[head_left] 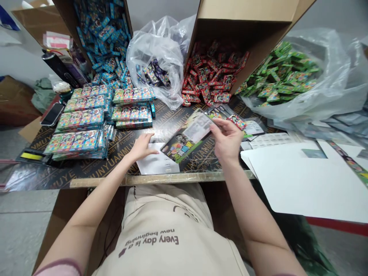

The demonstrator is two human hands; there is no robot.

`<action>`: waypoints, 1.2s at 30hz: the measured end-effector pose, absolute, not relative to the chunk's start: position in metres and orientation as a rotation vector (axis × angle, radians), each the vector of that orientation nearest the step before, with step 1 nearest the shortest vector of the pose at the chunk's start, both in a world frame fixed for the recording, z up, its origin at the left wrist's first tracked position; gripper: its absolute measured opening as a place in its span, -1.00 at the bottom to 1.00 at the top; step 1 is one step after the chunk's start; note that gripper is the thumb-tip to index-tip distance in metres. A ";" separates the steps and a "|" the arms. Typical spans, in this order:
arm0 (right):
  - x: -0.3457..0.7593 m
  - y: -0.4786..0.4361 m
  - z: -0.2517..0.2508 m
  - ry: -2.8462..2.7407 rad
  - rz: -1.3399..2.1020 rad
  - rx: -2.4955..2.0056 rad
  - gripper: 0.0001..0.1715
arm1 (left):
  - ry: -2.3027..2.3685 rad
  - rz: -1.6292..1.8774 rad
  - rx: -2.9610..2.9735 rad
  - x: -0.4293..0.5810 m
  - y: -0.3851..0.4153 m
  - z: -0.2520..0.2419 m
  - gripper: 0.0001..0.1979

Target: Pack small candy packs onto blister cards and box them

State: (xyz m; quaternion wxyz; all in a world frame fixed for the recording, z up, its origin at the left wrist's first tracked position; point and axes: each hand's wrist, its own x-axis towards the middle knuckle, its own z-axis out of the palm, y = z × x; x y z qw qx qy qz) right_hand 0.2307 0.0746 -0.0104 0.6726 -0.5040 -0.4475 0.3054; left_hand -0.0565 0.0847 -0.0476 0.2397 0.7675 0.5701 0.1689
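Note:
My right hand pinches the right end of a flat, dark printed packet with colourful lettering and a pale, shiny panel. The packet is tilted above the table, its lower left end over a white sheet at the table's front edge. My left hand is at the left side of that sheet, fingers apart and nothing in them. Whether its fingertips touch the sheet I cannot tell. Behind my right hand lie more printed packets and a small red box.
Stacks of wrapped small boxes stand at the left, beside a phone. Along the back are blue boxes, a clear bag of purple ones, a carton of red ones and green ones. White sheets overhang the right.

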 end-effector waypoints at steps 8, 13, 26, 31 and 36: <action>0.274 0.057 -0.053 -0.797 0.857 -1.358 -0.48 | 1.676 0.176 1.956 -0.050 0.098 -0.060 -0.65; 0.252 0.040 -0.077 -0.746 1.073 -1.375 -0.39 | 1.746 0.719 1.557 -0.090 0.093 -0.044 -0.65; 0.194 0.021 -0.046 -1.348 0.883 -1.360 -0.43 | 1.347 1.163 0.798 -0.054 0.014 -0.019 -0.57; 0.176 0.023 -0.027 -1.097 1.322 -1.109 -0.02 | 1.275 1.026 0.877 -0.022 -0.002 -0.027 -0.59; 0.176 0.018 -0.030 -1.030 1.413 -1.091 0.03 | 1.220 1.102 0.801 -0.028 0.000 -0.016 -0.66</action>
